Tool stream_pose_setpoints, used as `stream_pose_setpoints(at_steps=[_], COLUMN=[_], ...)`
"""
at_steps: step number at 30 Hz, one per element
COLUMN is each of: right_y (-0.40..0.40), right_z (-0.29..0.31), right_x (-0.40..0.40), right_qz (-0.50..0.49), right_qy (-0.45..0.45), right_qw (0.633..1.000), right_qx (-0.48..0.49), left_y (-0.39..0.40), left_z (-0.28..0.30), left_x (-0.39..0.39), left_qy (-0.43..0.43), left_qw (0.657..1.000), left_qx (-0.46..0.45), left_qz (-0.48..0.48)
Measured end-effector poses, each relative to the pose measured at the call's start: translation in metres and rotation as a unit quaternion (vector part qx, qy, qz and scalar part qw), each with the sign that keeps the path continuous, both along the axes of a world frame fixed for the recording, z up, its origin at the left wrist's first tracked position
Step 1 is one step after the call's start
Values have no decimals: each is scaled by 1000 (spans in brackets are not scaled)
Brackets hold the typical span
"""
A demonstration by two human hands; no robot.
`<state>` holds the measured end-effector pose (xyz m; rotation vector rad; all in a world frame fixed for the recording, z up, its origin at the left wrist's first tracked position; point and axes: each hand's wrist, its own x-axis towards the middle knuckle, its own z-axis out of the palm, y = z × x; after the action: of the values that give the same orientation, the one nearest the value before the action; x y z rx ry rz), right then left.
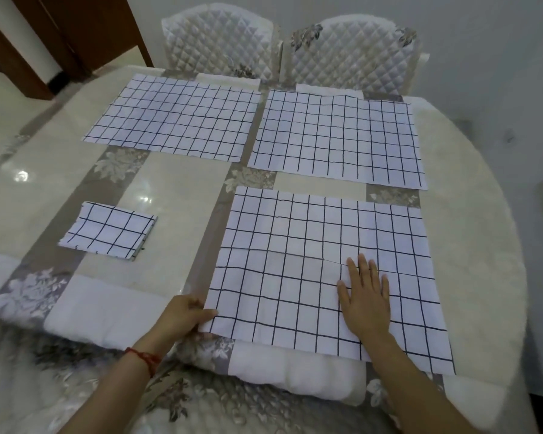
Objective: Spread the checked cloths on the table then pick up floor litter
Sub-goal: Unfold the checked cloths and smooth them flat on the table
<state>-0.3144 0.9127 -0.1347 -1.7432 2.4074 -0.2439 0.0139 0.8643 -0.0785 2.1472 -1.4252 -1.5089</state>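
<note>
Your left hand (187,313) pinches the near cloth (311,252) by its corner. Your right hand (365,297) lies spread flat on it, fingers forward.

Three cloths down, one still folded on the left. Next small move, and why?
Probably finish smoothing the near cloth: the right hand lies flat on it beside a crease, while the left hand pinches its near-left corner. Then reach for the folded cloth, the only one not spread.
</note>
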Motion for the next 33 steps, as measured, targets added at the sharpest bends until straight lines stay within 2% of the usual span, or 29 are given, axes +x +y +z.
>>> stream_pose_setpoints(at_steps=[2, 4, 6, 7, 12, 16, 19, 23, 26, 33], right_y=[0, -1, -1, -1, -1, -1, -3, -1, -15, -41], right_z=[1, 2, 1, 1, 5, 7, 5, 1, 6, -1], right_x=[0, 1, 1, 1, 2, 2, 1, -1, 3, 7], right_qz=[-2, -5, -5, -5, -15, -20, -20, -11, -24, 69], right_qy=[-3, -4, -5, -7, -9, -15, -20, -42, -62, -41], right_qw=[1000, 1000, 1000, 1000, 999, 998, 998, 999, 997, 997], right_qx=[9, 12, 14, 15, 33, 53, 53, 1, -28, 17], left_y=[5, 9, 11, 10, -5, -23, -32, -33, -32, -32], left_z=[1, 7, 13, 13, 3, -17, -30, -53, -62, -65], left_x=[3, 3, -7, -15, -90, -161, -191, -191, -187, -187], left_qy=[-31, -140, -263, -279, -197, -232, -236, -249, -264, -263], left_qw=[999, 986, 946, 931, 875, 839, 849, 831, 830, 828], left_qx=[-30, -86, -163, -201, -341, -344, -288, -313, -315, -332], left_qz=[10, -27, -95, -125, -281, -352, -375, -386, -376, -366])
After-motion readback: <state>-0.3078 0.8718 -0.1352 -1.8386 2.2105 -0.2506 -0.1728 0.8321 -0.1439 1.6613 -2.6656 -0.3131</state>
